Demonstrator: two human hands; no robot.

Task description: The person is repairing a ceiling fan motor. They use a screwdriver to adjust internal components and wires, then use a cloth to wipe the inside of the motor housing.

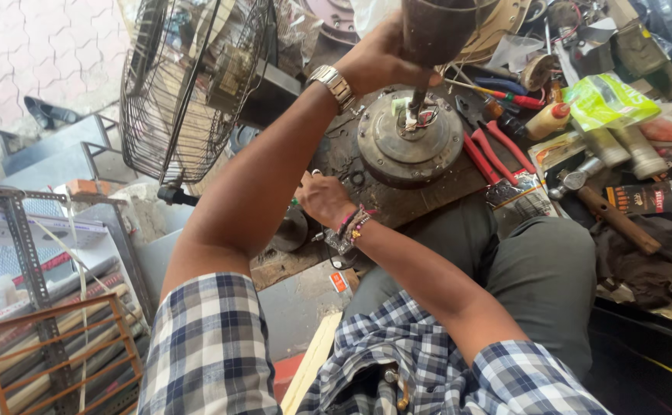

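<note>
From the head camera, looking down, my left hand (378,61) was closed around a dark brown bell-shaped cover (437,29), which I held above the round metal motor (410,138). The motor lay flat on a worn wooden board (420,201), just in front of my knees, with its thin shaft (415,104) standing up and a few wires at the base of it. My right hand (322,198) rested lower on the board, at the near left edge, with fingers curled; I could not tell if it pinched something small or only pressed on the wood.

I judged the motor to be heavy and stiff, a cast metal body with greasy, dusty skin, so it could slip. The best hold would be at the thick outer rim with both hands, not at the shaft or the wires, which looked thin and easy to damage. The cover seemed light and hard.

Room was small. Red-handled pliers (497,150) lay touching the right side of the motor, and bottles and packets crowded behind them. A wire fan guard (190,84) stood near on the left. The board ended near my right hand, so free space was mostly upward.
</note>
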